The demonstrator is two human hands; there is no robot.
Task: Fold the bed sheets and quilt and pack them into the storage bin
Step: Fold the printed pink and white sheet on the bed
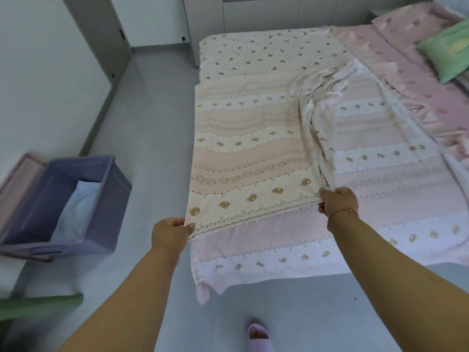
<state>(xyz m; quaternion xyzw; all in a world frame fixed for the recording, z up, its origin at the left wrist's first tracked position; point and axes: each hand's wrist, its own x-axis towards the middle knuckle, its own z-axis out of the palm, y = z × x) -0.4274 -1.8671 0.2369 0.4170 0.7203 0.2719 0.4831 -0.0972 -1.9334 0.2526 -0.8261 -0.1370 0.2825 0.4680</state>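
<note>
A striped bear-print bed sheet [248,153] lies on the bed, its left half folded over onto itself, with a bunched ridge running up the middle. My left hand [170,231] pinches the near left corner of the folded layer. My right hand [338,201] grips the near edge at the foot of the ridge. The lower layer hangs off the bed's front edge. A purple storage bin [106,199] stands open on the floor to the left, with a pale blue folded cloth [78,207] inside it.
A sheet with small dark prints [266,54] covers the far end of the bed. Pink bedding [418,80] and a green pillow [446,52] lie at the right. Grey floor runs between bin and bed. A slippered foot [258,336] stands below. White cabinets line the back wall.
</note>
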